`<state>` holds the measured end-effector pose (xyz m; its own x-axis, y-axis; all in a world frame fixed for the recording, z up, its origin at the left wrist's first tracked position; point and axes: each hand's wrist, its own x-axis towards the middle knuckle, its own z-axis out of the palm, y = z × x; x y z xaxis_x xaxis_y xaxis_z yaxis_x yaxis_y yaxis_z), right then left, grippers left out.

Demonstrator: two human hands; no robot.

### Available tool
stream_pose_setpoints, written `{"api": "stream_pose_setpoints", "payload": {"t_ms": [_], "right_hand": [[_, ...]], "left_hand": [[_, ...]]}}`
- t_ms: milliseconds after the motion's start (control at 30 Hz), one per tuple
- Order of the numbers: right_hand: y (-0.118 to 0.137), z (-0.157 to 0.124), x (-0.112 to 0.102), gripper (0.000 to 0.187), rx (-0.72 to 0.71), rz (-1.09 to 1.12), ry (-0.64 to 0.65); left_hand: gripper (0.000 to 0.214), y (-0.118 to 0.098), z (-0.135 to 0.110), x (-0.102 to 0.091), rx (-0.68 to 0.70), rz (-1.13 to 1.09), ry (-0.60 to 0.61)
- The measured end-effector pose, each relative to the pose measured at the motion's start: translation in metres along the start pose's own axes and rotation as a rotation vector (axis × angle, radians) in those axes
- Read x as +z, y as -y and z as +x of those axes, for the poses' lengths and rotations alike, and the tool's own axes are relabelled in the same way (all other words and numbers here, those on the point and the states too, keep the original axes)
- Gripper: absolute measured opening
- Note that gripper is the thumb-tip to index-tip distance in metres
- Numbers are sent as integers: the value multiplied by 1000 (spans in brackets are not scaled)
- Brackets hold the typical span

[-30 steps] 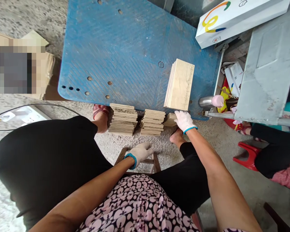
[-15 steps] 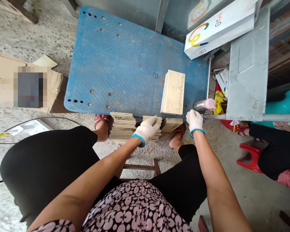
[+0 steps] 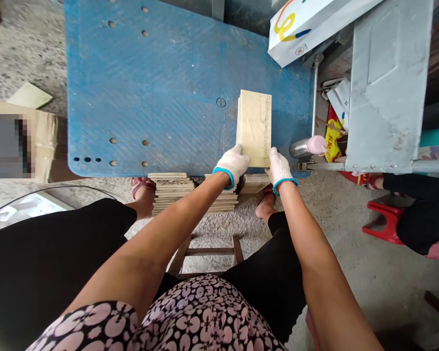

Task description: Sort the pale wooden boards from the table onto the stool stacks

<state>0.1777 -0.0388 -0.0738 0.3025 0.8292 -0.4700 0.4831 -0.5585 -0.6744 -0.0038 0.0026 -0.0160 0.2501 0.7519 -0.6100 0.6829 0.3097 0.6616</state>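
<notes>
A stack of beige rectangular tiles [image 3: 255, 122] lies on the blue platform [image 3: 161, 87] near its front right edge. My left hand [image 3: 234, 163], in a white glove, grips the stack's near left corner. My right hand [image 3: 278, 165], also gloved, holds the near right corner. Lower down, on the concrete floor against the platform's edge, stand more piles of tiles [image 3: 170, 190], partly hidden by my forearms.
A wooden stool [image 3: 208, 251] stands between my legs. A grey metal panel [image 3: 388, 83] and a white printed box [image 3: 307, 27] are at the right, with a steel flask [image 3: 307, 146]. Another person sits by a red stool [image 3: 384, 226]. A cardboard box [image 3: 40, 141] lies at the left.
Both hands rose from the floor piles to the stack on the platform and closed on its near corners. The view shifted forward and left.
</notes>
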Motion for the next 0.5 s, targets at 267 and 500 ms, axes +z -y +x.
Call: {"api": "stream_pose_setpoints", "payload": {"t_ms": [267,500], "right_hand": [[12,-6,2,68,78,120,-15],[8,-10,1,66,3,-31,-5]], "left_hand": [[33,0,9,-4,-17,16,33],[32,0,13,-8,-50,-20,17]]}}
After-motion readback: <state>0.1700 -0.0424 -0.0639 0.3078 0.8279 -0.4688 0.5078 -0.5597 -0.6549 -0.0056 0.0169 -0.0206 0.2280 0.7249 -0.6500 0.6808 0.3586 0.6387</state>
